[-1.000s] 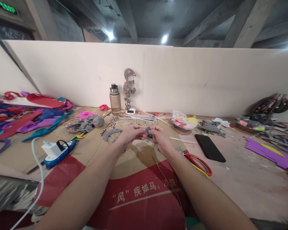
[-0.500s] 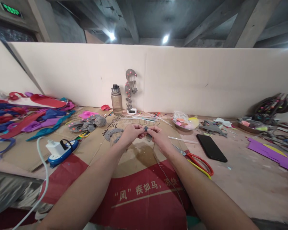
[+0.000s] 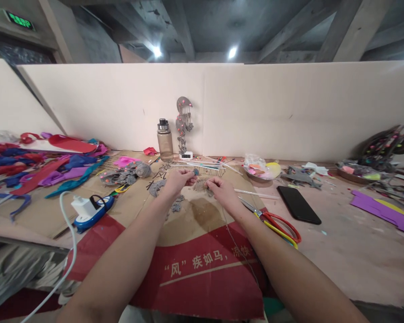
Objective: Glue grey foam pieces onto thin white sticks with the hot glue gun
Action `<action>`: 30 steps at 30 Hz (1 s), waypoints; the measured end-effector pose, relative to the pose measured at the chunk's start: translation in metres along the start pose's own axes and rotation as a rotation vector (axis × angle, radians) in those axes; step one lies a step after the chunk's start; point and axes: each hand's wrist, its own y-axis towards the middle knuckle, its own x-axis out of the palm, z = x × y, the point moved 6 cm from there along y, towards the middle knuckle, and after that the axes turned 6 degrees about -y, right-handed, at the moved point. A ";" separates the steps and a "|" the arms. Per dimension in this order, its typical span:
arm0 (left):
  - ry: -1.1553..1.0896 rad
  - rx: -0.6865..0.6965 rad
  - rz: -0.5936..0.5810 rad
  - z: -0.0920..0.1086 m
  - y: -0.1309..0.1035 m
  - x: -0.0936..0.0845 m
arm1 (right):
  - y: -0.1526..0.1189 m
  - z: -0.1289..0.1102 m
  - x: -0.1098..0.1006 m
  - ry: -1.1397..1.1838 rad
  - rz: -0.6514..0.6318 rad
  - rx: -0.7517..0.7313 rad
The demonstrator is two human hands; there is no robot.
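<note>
My left hand [image 3: 180, 181] pinches a small dark grey-blue piece [image 3: 195, 172] between thumb and fingertips, above the cardboard sheet [image 3: 175, 233]. To its right, a short gap away, my right hand [image 3: 218, 187] has its fingertips pressed together on a thin grey string [image 3: 234, 242], which trails down over the red part of the cardboard. Small grey felt pieces [image 3: 177, 205] lie beside my left wrist, and a grey curved piece [image 3: 156, 188] is partly hidden behind that hand.
Red-handled scissors [image 3: 279, 226] and a black phone [image 3: 298, 205] lie right of my right forearm. A bottle [image 3: 164, 141] stands at the back near a hanging grey ornament [image 3: 183, 116]. A power strip [image 3: 92, 214] with a white cable and coloured cloth strips [image 3: 60, 166] are at left.
My hands have moved apart. The small dark piece has gone left and slightly up with my left hand, and the grey felt pieces by my left wrist now show more.
</note>
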 end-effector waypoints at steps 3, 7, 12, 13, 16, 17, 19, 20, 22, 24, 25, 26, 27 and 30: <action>-0.042 0.064 0.069 0.012 0.007 -0.019 | -0.002 -0.001 0.003 0.019 -0.048 0.011; -0.159 0.228 0.247 0.037 0.011 -0.051 | -0.005 -0.003 0.005 0.139 -0.103 0.082; -0.347 0.351 0.399 0.055 0.005 -0.077 | -0.012 -0.018 0.007 0.292 -0.360 0.029; -0.378 0.350 0.408 0.056 0.004 -0.079 | -0.014 -0.021 0.007 0.263 -0.451 0.011; -0.397 0.251 0.362 0.049 0.006 -0.074 | -0.014 -0.015 -0.004 0.076 -0.572 0.040; -0.369 0.193 0.318 0.045 0.007 -0.068 | -0.010 -0.009 -0.013 -0.031 -0.511 0.058; -0.276 0.120 0.210 0.038 0.007 -0.055 | 0.001 0.004 -0.035 -0.330 -0.252 0.063; -0.230 0.092 0.157 0.035 0.007 -0.048 | 0.004 0.010 -0.044 -0.500 -0.143 0.048; -0.153 0.070 0.083 0.030 0.005 -0.036 | 0.007 0.024 -0.050 -0.732 -0.030 0.052; -0.103 0.070 0.018 0.027 0.003 -0.025 | 0.007 0.037 -0.047 -0.780 -0.007 0.084; -0.082 0.068 0.000 0.025 0.003 -0.021 | 0.007 0.042 -0.045 -0.773 -0.009 0.102; -0.062 0.065 -0.010 0.024 0.002 -0.019 | 0.006 0.044 -0.044 -0.762 -0.007 0.117; -0.043 0.064 -0.011 0.023 0.001 -0.017 | 0.005 0.044 -0.043 -0.753 -0.006 0.128; 0.002 0.082 0.025 0.023 -0.001 -0.016 | 0.006 0.033 -0.046 -0.724 0.036 0.138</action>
